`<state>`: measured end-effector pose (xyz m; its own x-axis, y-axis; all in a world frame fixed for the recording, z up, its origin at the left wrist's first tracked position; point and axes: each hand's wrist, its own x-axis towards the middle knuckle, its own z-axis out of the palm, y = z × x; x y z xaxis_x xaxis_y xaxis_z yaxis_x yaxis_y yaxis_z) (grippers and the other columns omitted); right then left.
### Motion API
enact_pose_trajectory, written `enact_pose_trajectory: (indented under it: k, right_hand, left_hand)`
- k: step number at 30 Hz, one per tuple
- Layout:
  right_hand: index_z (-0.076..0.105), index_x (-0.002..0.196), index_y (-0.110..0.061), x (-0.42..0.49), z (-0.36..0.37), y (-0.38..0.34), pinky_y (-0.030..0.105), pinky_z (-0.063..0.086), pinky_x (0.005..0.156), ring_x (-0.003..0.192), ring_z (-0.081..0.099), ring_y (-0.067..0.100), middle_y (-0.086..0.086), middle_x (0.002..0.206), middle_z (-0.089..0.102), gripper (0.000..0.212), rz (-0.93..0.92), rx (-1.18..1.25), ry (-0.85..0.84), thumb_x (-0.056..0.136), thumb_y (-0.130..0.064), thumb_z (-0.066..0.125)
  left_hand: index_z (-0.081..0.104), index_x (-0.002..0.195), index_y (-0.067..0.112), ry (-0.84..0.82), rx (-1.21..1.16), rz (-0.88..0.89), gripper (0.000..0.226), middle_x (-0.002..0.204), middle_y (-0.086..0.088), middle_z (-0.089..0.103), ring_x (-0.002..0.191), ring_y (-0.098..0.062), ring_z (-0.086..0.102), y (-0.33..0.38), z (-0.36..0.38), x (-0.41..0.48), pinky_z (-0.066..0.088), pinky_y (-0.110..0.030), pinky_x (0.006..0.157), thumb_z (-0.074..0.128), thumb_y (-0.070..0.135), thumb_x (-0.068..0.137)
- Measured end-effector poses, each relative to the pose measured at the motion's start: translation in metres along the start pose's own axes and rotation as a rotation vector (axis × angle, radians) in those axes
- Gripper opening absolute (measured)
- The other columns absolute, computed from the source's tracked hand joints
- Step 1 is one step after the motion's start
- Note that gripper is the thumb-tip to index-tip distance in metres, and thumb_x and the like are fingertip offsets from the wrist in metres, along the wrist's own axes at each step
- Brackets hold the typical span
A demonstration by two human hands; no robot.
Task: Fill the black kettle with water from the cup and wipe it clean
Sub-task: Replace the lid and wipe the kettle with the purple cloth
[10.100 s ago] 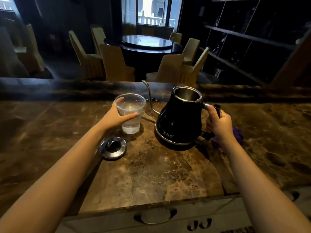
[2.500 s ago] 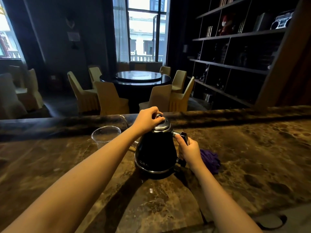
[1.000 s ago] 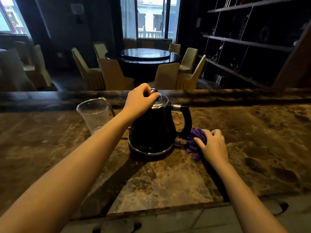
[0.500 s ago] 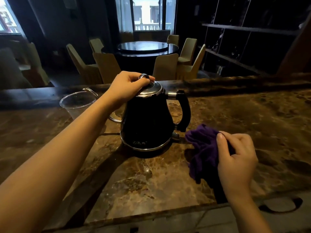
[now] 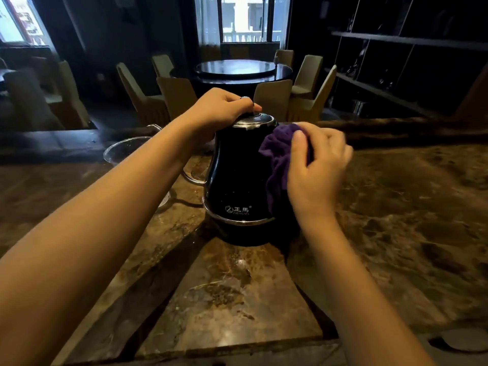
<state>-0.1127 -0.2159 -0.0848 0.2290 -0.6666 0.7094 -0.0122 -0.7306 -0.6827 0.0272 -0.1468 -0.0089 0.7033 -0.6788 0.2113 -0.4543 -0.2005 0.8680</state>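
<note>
The black kettle (image 5: 237, 178) stands upright on the brown marble counter (image 5: 227, 299), with its silver lid on. My left hand (image 5: 216, 109) is closed over the lid knob from above. My right hand (image 5: 317, 165) grips a bunched purple cloth (image 5: 280, 157) and presses it against the kettle's right side, hiding the handle. The clear plastic cup (image 5: 124, 151) stands left of the kettle, partly behind my left forearm. The thin spout (image 5: 192, 179) curves out at the kettle's left.
The counter has a raised dark ledge (image 5: 396, 128) along its far edge. Beyond it are a round dark table (image 5: 243, 70) with beige chairs and dark shelves (image 5: 409, 62) at the right. Drawer pulls show below the counter's near edge.
My right hand lifted the purple cloth off the counter and brought it against the kettle's right side. My left hand stayed on the lid. The camera moved closer.
</note>
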Motion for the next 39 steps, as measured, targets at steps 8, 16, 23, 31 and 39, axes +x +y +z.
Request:
enact_pose_trajectory:
  k: [8, 16, 23, 31, 39]
  right_hand:
    - [0.048, 0.122, -0.017, -0.036, 0.009, 0.029, 0.000, 0.014, 0.091, 0.110, 0.043, 0.029, 0.014, 0.124, 0.047, 0.040, -0.070, -0.098, -0.206, 0.088, -0.037, 0.045]
    - [0.047, 0.120, -0.016, -0.053, -0.009, 0.033, 0.014, 0.024, 0.089, 0.109, 0.037, 0.020, 0.011, 0.119, 0.043, 0.037, 0.006, -0.097, -0.308, 0.089, -0.035, 0.047]
    - [0.042, 0.117, -0.030, -0.023, 0.025, -0.005, 0.045, 0.039, 0.095, 0.113, 0.028, 0.028, 0.001, 0.126, 0.028, 0.041, -0.439, -0.200, -0.251, 0.079, -0.026, 0.060]
    - [0.049, 0.118, -0.032, -0.070, 0.001, 0.040, 0.035, 0.031, 0.087, 0.105, 0.037, 0.025, -0.003, 0.123, 0.039, 0.043, -0.910, -0.417, -0.477, 0.077, -0.037, 0.059]
    - [0.051, 0.125, -0.022, -0.064, 0.008, 0.020, 0.040, 0.036, 0.091, 0.106, 0.036, 0.029, 0.005, 0.125, 0.038, 0.047, -0.748, -0.431, -0.347, 0.080, -0.017, 0.064]
  left_hand:
    - [0.074, 0.094, 0.017, -0.042, 0.059, -0.043, 0.021, 0.090, 0.002, 0.073, 0.073, -0.004, 0.062, 0.005, 0.003, 0.011, 0.049, -0.009, 0.055, 0.057, 0.025, 0.084]
    - [0.075, 0.092, 0.015, -0.037, 0.056, -0.088, 0.021, 0.080, 0.003, 0.070, 0.063, -0.003, 0.059, 0.009, 0.002, 0.013, 0.045, -0.007, 0.047, 0.058, 0.025, 0.084]
    - [0.075, 0.087, 0.007, 0.091, 0.109, -0.026, 0.029, 0.090, -0.017, 0.073, 0.079, -0.018, 0.063, -0.001, 0.012, 0.000, 0.051, -0.037, 0.079, 0.062, 0.033, 0.080]
    - [0.074, 0.091, 0.010, 0.048, 0.112, 0.022, 0.028, 0.097, -0.013, 0.073, 0.089, -0.024, 0.065, -0.003, 0.012, -0.017, 0.047, -0.031, 0.072, 0.058, 0.032, 0.084]
    - [0.076, 0.084, 0.014, 0.025, 0.125, 0.018, 0.025, 0.082, -0.006, 0.073, 0.074, -0.010, 0.063, -0.002, 0.009, -0.017, 0.049, -0.023, 0.069, 0.064, 0.036, 0.080]
